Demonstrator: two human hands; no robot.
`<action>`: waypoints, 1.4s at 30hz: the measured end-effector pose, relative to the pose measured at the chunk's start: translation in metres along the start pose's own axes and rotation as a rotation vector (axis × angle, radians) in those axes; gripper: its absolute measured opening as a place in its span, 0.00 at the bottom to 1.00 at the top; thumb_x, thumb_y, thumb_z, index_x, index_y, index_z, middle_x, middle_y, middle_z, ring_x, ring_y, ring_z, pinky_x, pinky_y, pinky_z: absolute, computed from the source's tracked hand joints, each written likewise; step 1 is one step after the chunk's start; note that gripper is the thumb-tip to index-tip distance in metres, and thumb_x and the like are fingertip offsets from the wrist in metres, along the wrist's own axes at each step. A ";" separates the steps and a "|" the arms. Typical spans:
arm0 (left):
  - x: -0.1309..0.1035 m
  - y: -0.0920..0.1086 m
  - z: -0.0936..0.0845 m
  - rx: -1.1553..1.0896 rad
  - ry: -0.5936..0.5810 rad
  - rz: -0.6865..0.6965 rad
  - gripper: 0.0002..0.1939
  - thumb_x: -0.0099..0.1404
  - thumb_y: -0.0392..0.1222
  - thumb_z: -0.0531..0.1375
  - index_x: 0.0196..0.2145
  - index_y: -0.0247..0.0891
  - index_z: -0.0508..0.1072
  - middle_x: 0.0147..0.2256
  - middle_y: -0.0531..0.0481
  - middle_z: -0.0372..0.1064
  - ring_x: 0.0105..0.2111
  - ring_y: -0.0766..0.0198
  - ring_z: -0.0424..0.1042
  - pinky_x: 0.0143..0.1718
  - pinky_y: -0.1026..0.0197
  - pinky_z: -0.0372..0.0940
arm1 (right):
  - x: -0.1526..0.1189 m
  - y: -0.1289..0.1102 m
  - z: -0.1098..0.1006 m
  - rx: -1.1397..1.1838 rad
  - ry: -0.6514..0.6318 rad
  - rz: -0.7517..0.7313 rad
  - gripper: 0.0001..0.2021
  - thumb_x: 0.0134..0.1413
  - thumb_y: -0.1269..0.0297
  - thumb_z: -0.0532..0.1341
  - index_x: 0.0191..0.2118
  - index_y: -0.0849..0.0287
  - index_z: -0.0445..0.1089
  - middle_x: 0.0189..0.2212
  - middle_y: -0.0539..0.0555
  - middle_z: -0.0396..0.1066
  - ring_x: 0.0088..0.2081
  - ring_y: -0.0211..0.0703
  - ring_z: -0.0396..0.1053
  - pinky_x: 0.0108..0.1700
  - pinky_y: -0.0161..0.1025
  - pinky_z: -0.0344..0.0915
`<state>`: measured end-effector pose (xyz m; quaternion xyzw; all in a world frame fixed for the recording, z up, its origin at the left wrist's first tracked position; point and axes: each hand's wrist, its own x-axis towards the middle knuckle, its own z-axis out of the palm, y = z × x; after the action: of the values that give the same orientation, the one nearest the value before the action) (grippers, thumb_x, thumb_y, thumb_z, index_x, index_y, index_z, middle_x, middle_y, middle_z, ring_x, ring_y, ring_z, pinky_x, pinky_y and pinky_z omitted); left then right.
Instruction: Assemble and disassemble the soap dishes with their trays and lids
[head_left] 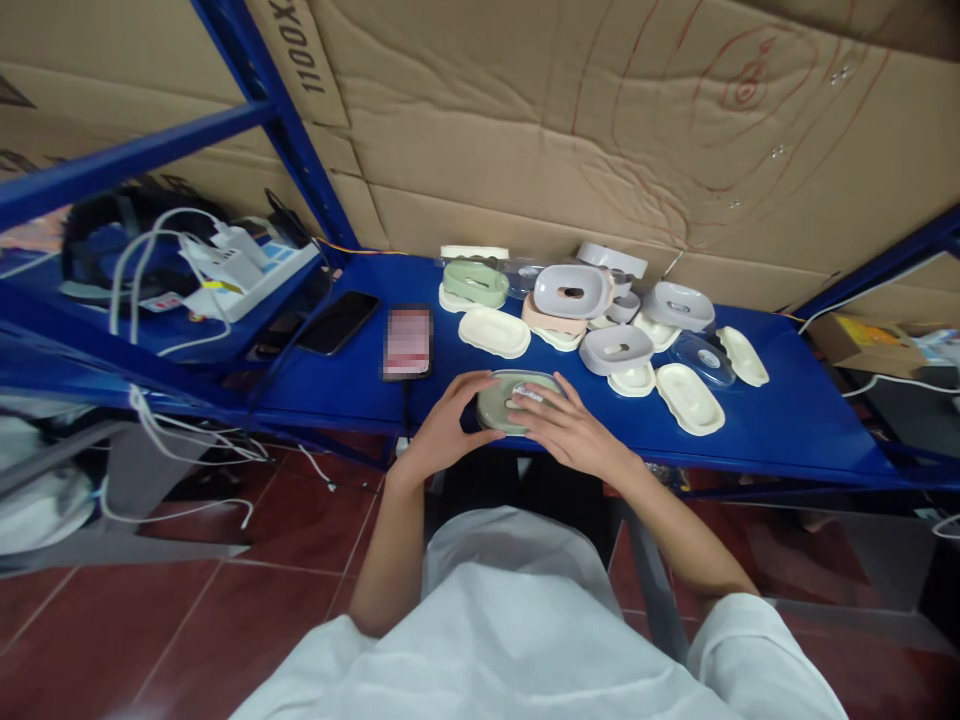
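Note:
A green oval dish with a clear cover (495, 402) is between my two hands at the front edge of the blue table. My left hand (454, 425) grips its left end, thumb at the near side and fingers at the far side. My right hand (566, 425) lies over its right part, with fingers spread across the top and wrapped round the far edge. Just beyond it lies a cream oval tray (493, 332). Farther back sits another green dish (475, 284) on a cream piece.
Grey dishes (573, 291), (617, 350) and several cream trays (690, 398) crowd the right part of the blue table (787, 420). A clear blue-looking cover (703, 358) lies among them. Two phones (339, 322), (408, 342) are at the left, beside a power strip (251, 280). Cardboard stands behind.

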<state>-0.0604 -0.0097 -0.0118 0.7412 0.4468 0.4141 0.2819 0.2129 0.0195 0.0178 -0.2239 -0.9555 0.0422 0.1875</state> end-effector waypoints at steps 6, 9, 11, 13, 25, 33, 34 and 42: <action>0.000 0.003 0.004 0.019 0.018 -0.008 0.33 0.66 0.52 0.72 0.66 0.51 0.69 0.65 0.43 0.64 0.67 0.47 0.66 0.70 0.41 0.63 | -0.003 0.011 0.005 0.011 0.059 0.064 0.26 0.72 0.54 0.62 0.71 0.52 0.66 0.75 0.63 0.55 0.79 0.61 0.44 0.74 0.67 0.57; -0.001 0.007 0.005 -0.018 0.002 -0.011 0.38 0.67 0.52 0.71 0.70 0.53 0.64 0.69 0.43 0.60 0.70 0.47 0.63 0.70 0.43 0.64 | -0.013 0.013 0.004 -0.012 0.093 0.055 0.27 0.70 0.55 0.64 0.71 0.50 0.65 0.74 0.62 0.57 0.78 0.62 0.47 0.74 0.65 0.60; -0.002 0.010 0.006 -0.043 -0.003 -0.020 0.40 0.69 0.52 0.70 0.72 0.55 0.60 0.71 0.43 0.57 0.71 0.47 0.61 0.69 0.44 0.65 | -0.034 0.019 -0.006 -0.069 0.182 0.116 0.28 0.69 0.55 0.65 0.71 0.47 0.66 0.72 0.60 0.61 0.76 0.63 0.52 0.73 0.66 0.60; -0.004 0.012 0.007 -0.029 0.005 -0.032 0.37 0.71 0.53 0.68 0.72 0.55 0.60 0.71 0.44 0.57 0.71 0.48 0.63 0.70 0.44 0.64 | -0.069 0.032 -0.022 -0.187 0.355 0.278 0.28 0.68 0.52 0.66 0.71 0.46 0.66 0.70 0.60 0.63 0.74 0.64 0.57 0.72 0.67 0.60; 0.043 0.005 0.018 0.530 0.050 -0.090 0.31 0.77 0.50 0.58 0.73 0.42 0.61 0.74 0.37 0.54 0.76 0.39 0.49 0.74 0.29 0.46 | -0.276 0.117 -0.067 -0.753 0.619 1.315 0.37 0.63 0.40 0.60 0.67 0.63 0.71 0.67 0.77 0.64 0.69 0.75 0.58 0.67 0.72 0.55; 0.040 0.009 0.029 0.514 0.025 0.056 0.16 0.76 0.39 0.57 0.57 0.47 0.78 0.53 0.44 0.79 0.56 0.47 0.73 0.65 0.33 0.58 | -0.164 0.089 -0.057 -0.518 0.377 0.804 0.26 0.75 0.54 0.51 0.72 0.54 0.63 0.71 0.65 0.63 0.75 0.60 0.54 0.72 0.65 0.50; 0.034 0.013 0.033 0.470 -0.013 0.104 0.16 0.76 0.39 0.58 0.57 0.47 0.78 0.52 0.45 0.79 0.55 0.49 0.74 0.63 0.36 0.61 | -0.145 0.087 -0.053 -0.464 0.297 0.712 0.26 0.75 0.55 0.52 0.72 0.53 0.63 0.71 0.64 0.63 0.75 0.59 0.55 0.72 0.65 0.49; 0.011 0.015 0.027 0.347 0.039 0.046 0.30 0.73 0.46 0.65 0.69 0.50 0.66 0.67 0.41 0.64 0.68 0.46 0.64 0.69 0.40 0.59 | -0.032 0.072 -0.032 -0.224 0.226 0.399 0.15 0.76 0.57 0.57 0.56 0.55 0.77 0.51 0.60 0.81 0.54 0.55 0.76 0.70 0.64 0.50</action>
<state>-0.0284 -0.0080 -0.0096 0.7806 0.4999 0.3515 0.1313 0.2808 0.0695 0.0247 -0.4309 -0.8639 -0.0531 0.2552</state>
